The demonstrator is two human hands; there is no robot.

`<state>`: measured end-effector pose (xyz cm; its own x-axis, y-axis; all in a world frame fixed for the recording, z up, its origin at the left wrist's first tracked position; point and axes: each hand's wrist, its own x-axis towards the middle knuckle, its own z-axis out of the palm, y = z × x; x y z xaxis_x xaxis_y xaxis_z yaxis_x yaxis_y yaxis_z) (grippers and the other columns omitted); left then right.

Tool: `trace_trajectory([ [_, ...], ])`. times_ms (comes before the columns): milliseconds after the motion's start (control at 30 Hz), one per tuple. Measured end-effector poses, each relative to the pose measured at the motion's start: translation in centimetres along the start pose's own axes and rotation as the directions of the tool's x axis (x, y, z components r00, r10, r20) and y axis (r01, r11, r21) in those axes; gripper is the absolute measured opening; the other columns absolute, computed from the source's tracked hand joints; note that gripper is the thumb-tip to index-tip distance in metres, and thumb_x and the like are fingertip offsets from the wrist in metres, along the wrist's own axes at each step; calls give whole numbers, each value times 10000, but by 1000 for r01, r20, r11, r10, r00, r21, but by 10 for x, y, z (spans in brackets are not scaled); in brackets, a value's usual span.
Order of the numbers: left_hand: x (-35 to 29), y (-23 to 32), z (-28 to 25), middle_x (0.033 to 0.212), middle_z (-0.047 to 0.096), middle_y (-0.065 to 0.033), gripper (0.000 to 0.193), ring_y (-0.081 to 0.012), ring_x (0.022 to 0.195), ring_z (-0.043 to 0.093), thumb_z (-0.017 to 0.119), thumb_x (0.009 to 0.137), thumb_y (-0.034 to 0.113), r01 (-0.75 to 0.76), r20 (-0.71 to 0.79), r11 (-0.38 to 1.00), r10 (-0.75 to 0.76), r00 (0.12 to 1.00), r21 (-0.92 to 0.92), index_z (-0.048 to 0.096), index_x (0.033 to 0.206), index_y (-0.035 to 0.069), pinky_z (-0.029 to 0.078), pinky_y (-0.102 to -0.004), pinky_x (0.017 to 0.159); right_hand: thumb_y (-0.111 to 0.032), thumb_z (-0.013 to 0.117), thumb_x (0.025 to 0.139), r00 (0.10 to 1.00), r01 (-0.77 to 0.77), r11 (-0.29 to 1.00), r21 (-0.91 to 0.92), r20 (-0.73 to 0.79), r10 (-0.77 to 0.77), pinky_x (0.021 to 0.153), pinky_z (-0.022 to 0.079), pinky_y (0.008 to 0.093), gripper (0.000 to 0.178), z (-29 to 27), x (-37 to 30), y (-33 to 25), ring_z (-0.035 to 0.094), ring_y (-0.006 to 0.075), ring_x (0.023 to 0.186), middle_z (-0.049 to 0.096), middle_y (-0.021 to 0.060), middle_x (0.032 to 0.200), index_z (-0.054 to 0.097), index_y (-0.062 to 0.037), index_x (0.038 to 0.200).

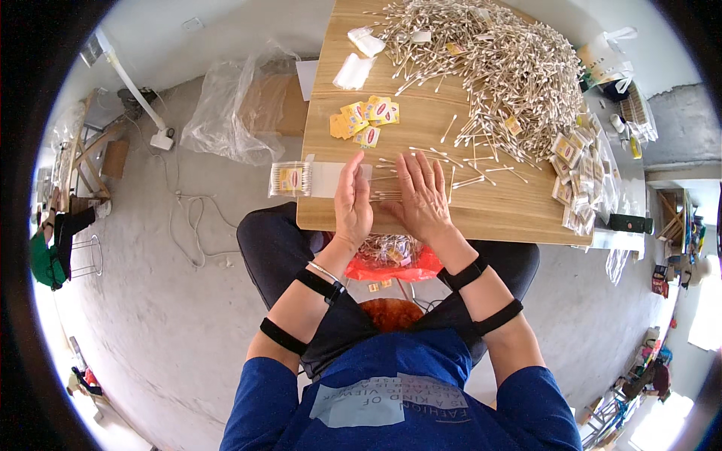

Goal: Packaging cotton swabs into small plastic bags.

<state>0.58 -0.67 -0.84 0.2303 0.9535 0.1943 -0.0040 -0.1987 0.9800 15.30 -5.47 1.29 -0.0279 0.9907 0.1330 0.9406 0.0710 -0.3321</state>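
1. left hand (pixel 353 207): on edge, fingers straight, unclenched.
2. right hand (pixel 423 199): flattened, grasp slack.
3. cotton swabs (pixel 385 195): between both on the wooden table (pixel 519 214), seemingly being aligned; next, i judge, an even inward squeeze.

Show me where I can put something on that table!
Bare wood shows on the near right of the table, between the right hand and the small clear packs. A smaller patch lies between the yellow cards and the swab pile. The far right is crowded with that pile.
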Motion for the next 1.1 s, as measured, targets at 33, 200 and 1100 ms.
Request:
trace_trajectory([
  [33,1,-1,0,1320,497,-128,380,-218,1236,459,408,1015,169,-3,-7,1000,3,1000,0,423,1357,6,337,-332,1059,-385,696,799,1000,1,1000,-1,-1,-1,1148,159,520,824,2,0,0,253,356,1389,313,170,1474,307,-44,1440],
  [200,2,-7,3,1332,493,-135,390,-212,1215,464,386,1027,207,6,-28,999,-7,1000,-43,428,1357,4,340,-322,1045,-256,732,768,1000,5,996,89,-20,-4,1107,238,534,730,6,-10,-6,354,384,1282,389,188,1374,392,-21,1369],
  [1100,4,-2,16,1399,436,-153,589,-238,1322,374,286,1033,433,1,-4,998,-1,1000,-64,408,1371,-34,259,-368,1121,119,527,748,962,67,919,388,-268,43,996,418,440,388,11,-6,1,512,370,1138,597,158,1139,593,0,1111],
])
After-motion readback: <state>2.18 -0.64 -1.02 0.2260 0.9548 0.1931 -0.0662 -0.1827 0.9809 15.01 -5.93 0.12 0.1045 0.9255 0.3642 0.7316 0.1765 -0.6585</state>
